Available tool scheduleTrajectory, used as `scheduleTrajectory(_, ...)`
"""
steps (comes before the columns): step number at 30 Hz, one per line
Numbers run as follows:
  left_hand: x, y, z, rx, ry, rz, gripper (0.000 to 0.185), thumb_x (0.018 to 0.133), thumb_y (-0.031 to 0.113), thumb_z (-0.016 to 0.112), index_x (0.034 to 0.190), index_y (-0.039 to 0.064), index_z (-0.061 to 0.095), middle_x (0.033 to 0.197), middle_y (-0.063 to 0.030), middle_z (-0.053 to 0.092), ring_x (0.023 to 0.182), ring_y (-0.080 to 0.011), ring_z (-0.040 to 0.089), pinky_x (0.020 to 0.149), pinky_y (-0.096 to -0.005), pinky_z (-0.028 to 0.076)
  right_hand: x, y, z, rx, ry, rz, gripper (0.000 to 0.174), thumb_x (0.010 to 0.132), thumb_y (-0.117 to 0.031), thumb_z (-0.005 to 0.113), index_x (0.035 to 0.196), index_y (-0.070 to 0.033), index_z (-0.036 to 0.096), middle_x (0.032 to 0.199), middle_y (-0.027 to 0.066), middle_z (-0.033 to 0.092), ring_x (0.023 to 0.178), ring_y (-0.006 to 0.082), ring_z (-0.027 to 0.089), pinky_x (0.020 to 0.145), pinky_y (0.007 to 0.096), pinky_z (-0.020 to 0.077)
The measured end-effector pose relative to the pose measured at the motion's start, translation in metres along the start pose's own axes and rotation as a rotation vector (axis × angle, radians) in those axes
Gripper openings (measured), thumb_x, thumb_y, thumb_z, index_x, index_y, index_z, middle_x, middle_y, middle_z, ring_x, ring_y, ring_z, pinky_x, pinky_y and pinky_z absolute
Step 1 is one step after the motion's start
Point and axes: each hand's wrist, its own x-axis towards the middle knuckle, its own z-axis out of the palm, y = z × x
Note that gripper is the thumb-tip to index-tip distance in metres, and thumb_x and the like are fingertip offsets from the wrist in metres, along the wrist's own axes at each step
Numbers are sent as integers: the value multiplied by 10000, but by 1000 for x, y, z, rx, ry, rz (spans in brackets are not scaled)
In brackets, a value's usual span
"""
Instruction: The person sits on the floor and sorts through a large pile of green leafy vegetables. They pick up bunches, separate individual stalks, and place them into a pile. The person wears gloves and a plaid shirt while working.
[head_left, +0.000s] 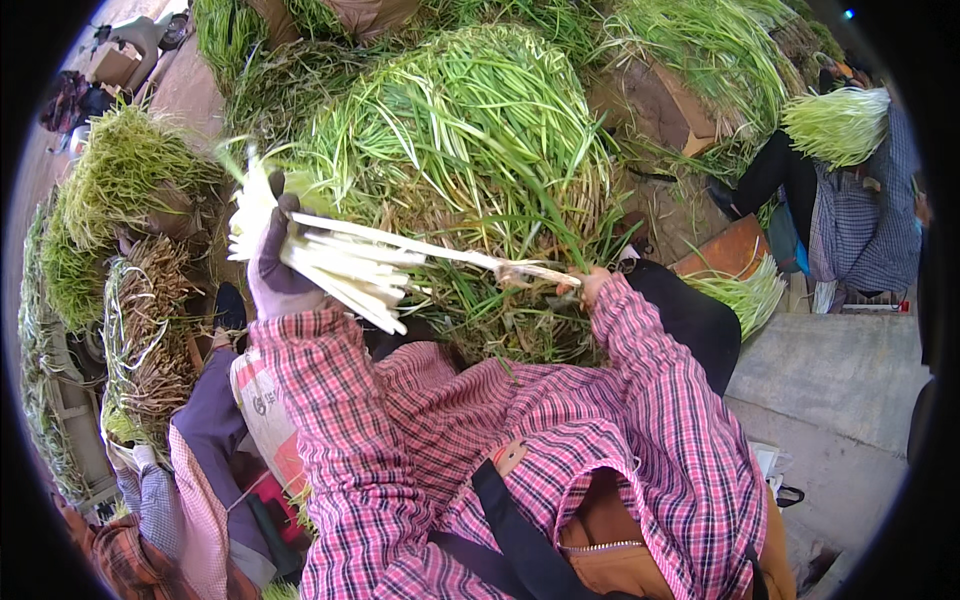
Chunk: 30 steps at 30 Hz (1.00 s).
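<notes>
My left hand (277, 262), in a light glove with dark fingers, is closed around a bundle of white-stemmed green stalks (352, 281), perhaps garlic chives. One longer stalk (420, 244) reaches from that bundle across to my right hand. The fingers of my right hand (594, 283) are at a few long green leaves and the brown root end of the stalk; exactly what they pinch is partly hidden. Beyond both hands rises a large heap of the same green stalks (480, 127), with dry brown leaf litter (517, 322) between it and my lap.
More green heaps stand at the upper right (697, 60) and left (120, 180). At the lower left, a person's gloved hands are by a brown-rooted bundle (150, 337). Another person sits at the right near pale green stalks (840, 124). A concrete slab (825, 375) lies to the right.
</notes>
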Motion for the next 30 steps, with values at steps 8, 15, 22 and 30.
scheduleTrajectory(8, 6, -39, -5, 478, 169, -539, 291, 893, 99, 595, 1166, -3, 588, 1030, -102, 639, 872, -191, 619, 790, -358, 548, -17, -25, 11, 17, 35, -263, 500, 965, -259, 529, 1403, -58, 394, 1157, 110, 594, 747, 175, 593, 656, 294, 537)
scheduleTrajectory(15, 5, -63, 3, 449, -10, -561, 304, 908, 106, 572, 1196, 14, 555, 1038, -119, 634, 857, -224, 630, 787, -386, 557, -106, -67, 3, -524, -29, -1153, 510, 972, -244, 505, 1425, -64, 355, 1314, 175, 517, 1046, 210, 605, 946, 330, 476)
scheduleTrajectory(22, 8, -61, 11, 162, 309, -575, 240, 916, 113, 560, 1139, 25, 562, 878, -81, 625, 807, -237, 620, 766, -416, 541, -146, -48, 62, 164, -707, -598, 396, 993, -278, 461, 1260, 2, 543, 845, 37, 650, 625, 71, 543, 609, 222, 467)
scheduleTrajectory(30, 8, -58, 11, 90, 303, -579, 277, 912, 41, 540, 1188, 29, 550, 1000, -88, 642, 853, -216, 641, 804, -399, 556, -148, -45, 67, -554, -289, -797, 469, 929, -253, 580, 1354, -78, 486, 908, 34, 600, 727, 85, 539, 685, 262, 449)
